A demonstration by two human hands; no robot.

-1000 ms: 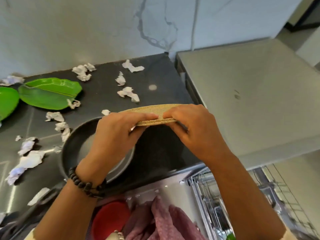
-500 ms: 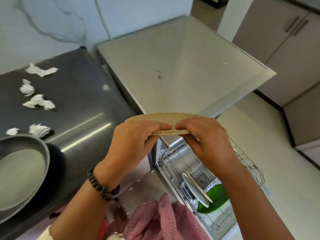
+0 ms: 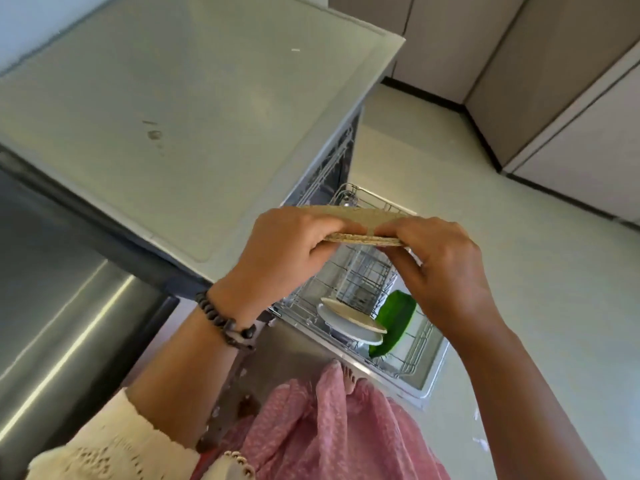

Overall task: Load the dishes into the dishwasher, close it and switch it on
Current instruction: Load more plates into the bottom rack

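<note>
I hold a speckled beige plate (image 3: 360,216) nearly flat in both hands, above the pulled-out lower rack (image 3: 412,355) of the open dishwasher. My left hand (image 3: 287,247) grips its near left rim, and my right hand (image 3: 440,265) grips the near right rim. Standing in the rack below are a beige plate (image 3: 349,315), a white plate (image 3: 343,329) and a green leaf-shaped dish (image 3: 394,317). A wire basket (image 3: 363,275) sits behind them. The dishwasher door (image 3: 294,351) lies open under the rack.
The grey dishwasher top (image 3: 194,109) fills the upper left, with a dark steel counter (image 3: 52,289) to its left. Pale floor (image 3: 536,271) and beige cabinets (image 3: 554,81) lie to the right. My pink garment (image 3: 329,427) hangs at the bottom.
My view and both hands have swung right, from the counter with the pan and paper scraps to over the open dishwasher rack. The plate stays gripped in both hands.
</note>
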